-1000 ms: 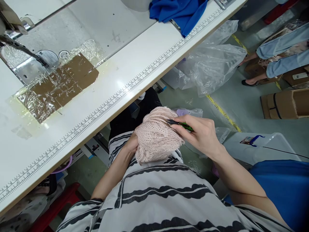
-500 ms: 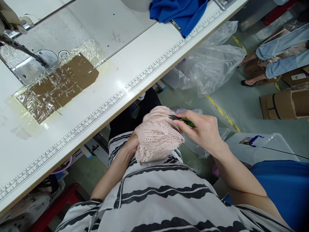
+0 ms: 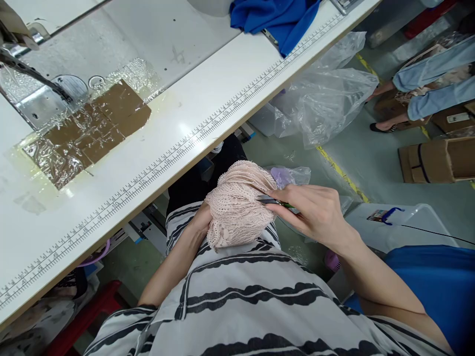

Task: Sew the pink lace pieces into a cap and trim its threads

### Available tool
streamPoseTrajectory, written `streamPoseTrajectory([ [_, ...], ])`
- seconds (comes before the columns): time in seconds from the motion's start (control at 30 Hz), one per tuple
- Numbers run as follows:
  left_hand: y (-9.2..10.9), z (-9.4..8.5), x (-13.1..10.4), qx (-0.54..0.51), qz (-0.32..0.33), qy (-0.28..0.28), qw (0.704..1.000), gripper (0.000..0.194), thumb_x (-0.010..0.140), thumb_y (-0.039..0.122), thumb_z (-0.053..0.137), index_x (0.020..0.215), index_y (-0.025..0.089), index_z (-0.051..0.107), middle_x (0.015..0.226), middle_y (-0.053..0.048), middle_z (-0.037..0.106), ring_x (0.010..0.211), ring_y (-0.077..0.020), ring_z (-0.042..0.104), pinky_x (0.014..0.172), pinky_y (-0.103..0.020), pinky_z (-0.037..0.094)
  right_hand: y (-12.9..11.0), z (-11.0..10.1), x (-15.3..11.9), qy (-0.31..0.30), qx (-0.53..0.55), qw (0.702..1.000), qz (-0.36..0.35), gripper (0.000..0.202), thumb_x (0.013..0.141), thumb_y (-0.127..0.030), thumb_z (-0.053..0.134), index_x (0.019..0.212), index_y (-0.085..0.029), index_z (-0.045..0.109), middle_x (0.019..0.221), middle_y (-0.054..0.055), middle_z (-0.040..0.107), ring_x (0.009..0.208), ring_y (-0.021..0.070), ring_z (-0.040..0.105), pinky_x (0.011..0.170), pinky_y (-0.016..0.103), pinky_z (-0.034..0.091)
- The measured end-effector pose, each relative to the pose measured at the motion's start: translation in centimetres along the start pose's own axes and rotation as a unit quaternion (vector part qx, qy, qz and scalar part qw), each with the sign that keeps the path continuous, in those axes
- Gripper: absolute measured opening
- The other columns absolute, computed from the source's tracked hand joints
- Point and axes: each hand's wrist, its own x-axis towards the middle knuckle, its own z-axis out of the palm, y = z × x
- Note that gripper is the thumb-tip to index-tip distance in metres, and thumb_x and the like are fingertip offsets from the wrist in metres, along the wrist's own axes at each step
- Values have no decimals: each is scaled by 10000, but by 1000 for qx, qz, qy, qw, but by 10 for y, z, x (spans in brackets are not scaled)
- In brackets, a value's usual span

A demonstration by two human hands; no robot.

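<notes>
A bundle of pale pink lace fabric [image 3: 237,207] is bunched above my lap. My left hand [image 3: 203,217] reaches in under its left side, and the fabric covers the fingers, so their pose cannot be made out. Between the thumb and fingers of my right hand [image 3: 308,210] is a pair of small snips [image 3: 269,200] with dark blades and a bit of green on the handle. The blades point left and lie against the folds on the bundle's right side.
The white table [image 3: 178,118] has a printed ruler along its edge. A sewing machine [image 3: 37,74] stands upper left, blue cloth [image 3: 274,20] at the top. Plastic bags [image 3: 326,104], cardboard boxes [image 3: 434,160] and another person's legs [image 3: 438,74] are at the right.
My right hand and the snips have moved slightly down along the lace. More of a purple item in a plastic bag shows behind the hand. The left hand has barely moved.
</notes>
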Motion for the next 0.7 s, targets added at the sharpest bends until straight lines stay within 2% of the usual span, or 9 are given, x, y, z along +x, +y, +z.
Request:
streamPoseTrajectory([
  [0.1, -3, -3, 2, 3, -3, -35, 999, 344, 950, 407, 636, 1172, 145, 645, 1166, -79, 678, 1028, -218, 670, 908, -431, 572, -2, 2, 2, 5, 1, 1000, -12, 140, 993, -324, 608, 1009, -203, 677, 736, -10, 706, 581, 110, 603, 591, 253, 437],
  [0.23, -4, -3, 2, 5, 3, -52, 999, 337, 946, 401, 644, 1163, 144, 651, 1155, -76, 684, 1025, -217, 673, 908, -431, 572, -3, 4, 4, -2, -2, 1000, -19, 150, 997, -323, 599, 1040, -207, 684, 731, -18, 698, 598, 107, 613, 583, 255, 431],
  [0.53, -1, 0, 0, 8, 5, -55, 998, 340, 946, 385, 645, 1189, 147, 638, 1187, -81, 669, 1042, -222, 665, 905, -431, 576, -3, 8, 7, 15, 13, 999, -30, 141, 994, -303, 606, 1024, -182, 673, 733, -10, 699, 620, 108, 620, 597, 248, 436],
  [0.7, -3, -2, 0, 8, 5, -44, 999, 325, 941, 386, 654, 1157, 144, 657, 1174, -77, 683, 1041, -220, 670, 918, -431, 568, -2, 11, 3, 15, 38, 999, 5, 128, 994, -309, 602, 986, -211, 684, 740, -15, 711, 601, 112, 625, 580, 254, 435],
])
